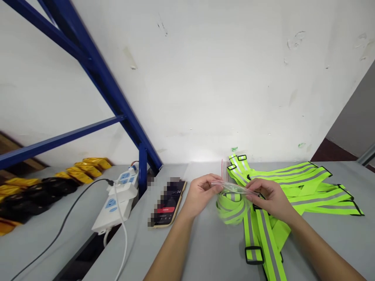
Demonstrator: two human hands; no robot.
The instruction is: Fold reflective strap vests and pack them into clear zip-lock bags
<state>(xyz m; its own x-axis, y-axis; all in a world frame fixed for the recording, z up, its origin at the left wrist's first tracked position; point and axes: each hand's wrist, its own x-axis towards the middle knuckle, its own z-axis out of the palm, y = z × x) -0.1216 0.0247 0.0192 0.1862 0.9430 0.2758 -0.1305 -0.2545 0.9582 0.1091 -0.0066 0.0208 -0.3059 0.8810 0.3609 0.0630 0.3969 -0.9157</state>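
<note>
The likeliest slip is at the bag (234,188). It is thin, clear film held only at its two ends, and I judge that a loose pinch on either side would let it sag or twist out of the fingers. The roll (231,207) of bright green strap just under it is a second risk. It looks loosely wound and is blurred, so whether it lies on the counter (211,253) or hangs free cannot be told; if nothing presses on it, it could spring open. Its long tails run toward the person beside the right wrist, and a snag there would drag the roll sideways. The heap of straps (310,187) close behind could also catch a buckle.

The left hand (202,195) is nearly closed, with thumb and fingertips pinched on the bag's left end and the other fingers curled under. The right hand (269,199) is closed the same way on the right end, knuckles up, over the strap tails — whether it touches them is unclear. The bag hangs stretched between the two hands, above the roll and just in front of the heap.

A phone (168,203) lies near the left hand, well apart from the power strip (117,203).
</note>
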